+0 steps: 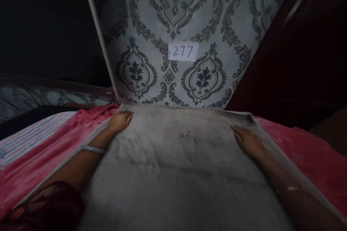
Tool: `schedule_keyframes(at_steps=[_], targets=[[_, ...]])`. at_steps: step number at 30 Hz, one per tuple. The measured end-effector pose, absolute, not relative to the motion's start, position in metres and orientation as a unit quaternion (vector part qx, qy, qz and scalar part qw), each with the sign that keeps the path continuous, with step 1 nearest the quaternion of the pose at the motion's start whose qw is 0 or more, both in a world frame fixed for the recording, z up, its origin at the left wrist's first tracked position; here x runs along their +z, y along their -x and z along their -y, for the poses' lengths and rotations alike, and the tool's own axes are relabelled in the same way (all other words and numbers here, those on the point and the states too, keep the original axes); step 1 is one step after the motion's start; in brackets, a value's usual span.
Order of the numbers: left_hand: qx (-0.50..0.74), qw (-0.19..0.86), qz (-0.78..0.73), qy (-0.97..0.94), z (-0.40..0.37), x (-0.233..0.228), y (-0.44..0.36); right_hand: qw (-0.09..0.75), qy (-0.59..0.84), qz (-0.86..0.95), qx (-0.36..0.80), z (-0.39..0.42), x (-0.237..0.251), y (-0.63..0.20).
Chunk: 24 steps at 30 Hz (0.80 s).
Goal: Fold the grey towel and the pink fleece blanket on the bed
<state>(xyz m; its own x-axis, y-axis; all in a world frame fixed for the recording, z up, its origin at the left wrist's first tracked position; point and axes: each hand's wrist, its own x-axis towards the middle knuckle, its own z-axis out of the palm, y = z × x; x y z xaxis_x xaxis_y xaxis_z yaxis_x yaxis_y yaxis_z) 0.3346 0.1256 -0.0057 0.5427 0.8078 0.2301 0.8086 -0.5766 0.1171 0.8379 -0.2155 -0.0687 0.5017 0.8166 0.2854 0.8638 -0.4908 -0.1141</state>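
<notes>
A grey, soft-looking blanket (pixel 173 166) lies spread before me, with shallow creases across its middle. My left hand (pixel 120 121) rests on it near the far left corner, palm down, its fingers close together and slightly bent. On the far right part of the blanket lies my right hand (pixel 247 141), fingers stretched toward the middle and touching the cloth. The undersides of both hands are hidden. At the far right, the blanket's corner is a little raised and folded.
Pink-red cloth (pixel 306 151) shows on both sides under the blanket, with a striped cloth (pixel 40 130) at left. Behind stands a patterned wall (pixel 168 14) bearing a paper marked 277 (pixel 183 51). A dark red panel (pixel 292 61) is at right, a dark panel (pixel 48 29) at left.
</notes>
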Motion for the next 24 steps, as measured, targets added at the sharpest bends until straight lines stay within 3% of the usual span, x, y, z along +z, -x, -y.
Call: schedule_keyframes(at_steps=[6,9,13,16,24], targets=[[-0.08,-0.026,0.495,0.865,-0.129,0.007,-0.34,0.066,0.904,0.423,-0.006,0.207,-0.037,-0.818],[-0.09,-0.011,0.486,0.869,-0.106,0.013,-0.341,0.062,0.895,0.44,-0.036,0.215,-0.036,-0.776],[-0.081,0.011,0.33,0.941,-0.045,-0.006,-0.343,0.071,0.779,0.622,-0.049,0.239,-0.057,-0.707],[-0.045,-0.006,0.266,0.963,-0.012,-0.023,-0.348,0.067,0.763,0.643,-0.019,0.248,-0.063,-0.677],[0.001,0.01,0.34,0.94,-0.021,-0.011,-0.315,0.035,0.855,0.517,-0.004,0.288,-0.049,-0.717]])
